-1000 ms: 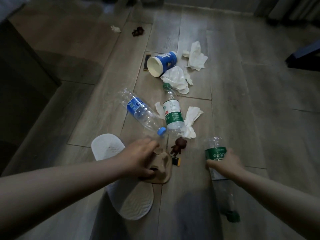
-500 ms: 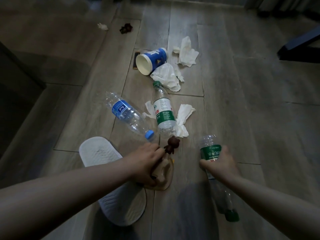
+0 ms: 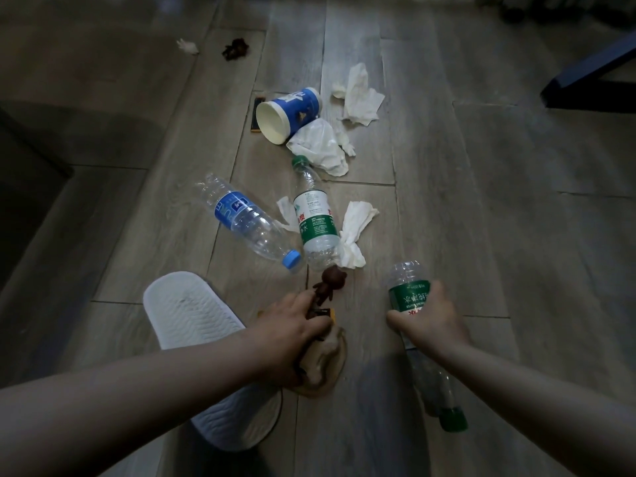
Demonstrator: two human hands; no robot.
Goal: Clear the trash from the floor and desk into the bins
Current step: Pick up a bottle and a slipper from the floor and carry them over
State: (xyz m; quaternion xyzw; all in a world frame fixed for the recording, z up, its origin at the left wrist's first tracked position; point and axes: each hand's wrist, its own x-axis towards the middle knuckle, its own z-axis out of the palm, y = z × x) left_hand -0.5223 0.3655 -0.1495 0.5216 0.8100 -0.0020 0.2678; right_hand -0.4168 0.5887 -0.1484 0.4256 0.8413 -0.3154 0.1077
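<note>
My left hand (image 3: 292, 332) holds a brown cardboard cup carrier (image 3: 325, 364) and pinches a small brown bear figure (image 3: 330, 282) above it. My right hand (image 3: 430, 325) grips a clear green-labelled bottle (image 3: 409, 290), base forward, green cap near my forearm. On the floor ahead lie a blue-labelled bottle (image 3: 244, 220) and a green-labelled bottle (image 3: 315, 215). Crumpled tissues (image 3: 352, 232) and a white wrapper (image 3: 320, 146) lie around them. A blue paper cup (image 3: 289, 111) lies on its side farther off.
A white slipper (image 3: 192, 315) sits under my left forearm. More tissue (image 3: 361, 96), a small white scrap (image 3: 187, 46) and a dark clump (image 3: 235, 48) lie farther away. A dark flat card (image 3: 256, 113) lies beside the cup. Dark furniture (image 3: 27, 160) at left, a blue frame (image 3: 592, 68) at right.
My left hand has picked up the bear figure from the floor while holding the carrier. Both hands have lifted slightly. The floor litter has not moved.
</note>
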